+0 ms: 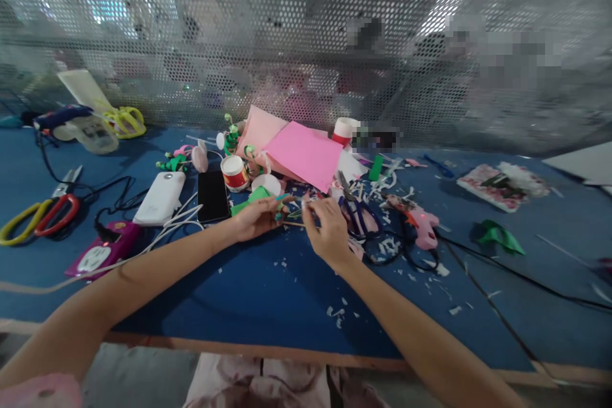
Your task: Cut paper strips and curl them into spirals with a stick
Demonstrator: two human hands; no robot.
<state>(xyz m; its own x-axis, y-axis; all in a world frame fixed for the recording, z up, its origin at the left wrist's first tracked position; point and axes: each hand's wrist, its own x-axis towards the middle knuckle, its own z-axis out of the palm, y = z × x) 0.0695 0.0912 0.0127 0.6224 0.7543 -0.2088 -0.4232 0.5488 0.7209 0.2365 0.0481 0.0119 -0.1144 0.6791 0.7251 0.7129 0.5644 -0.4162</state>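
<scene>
My left hand (258,219) is closed, with its fingertips pinching a small craft piece (280,211) showing blue and green bits. Opposite it, my right hand (329,228) pinches thumb and finger together; a tiny whitish bit shows there, too small to name. A thin tan stick (294,224) extends between the hands. Behind them lie a pink paper sheet (306,154) and a green paper piece (248,199). Dark-handled scissors (359,215) rest just right of my right hand. A pink glue gun (424,227) lies farther right.
Left of my hands are a black phone (213,196), a white power bank (160,199), a purple power socket (102,248) and red-and-yellow scissors (56,210). A red-and-white tub (234,173) stands behind. Cables and paper scraps litter the blue table (287,306); perforated metal (287,32) rises beyond.
</scene>
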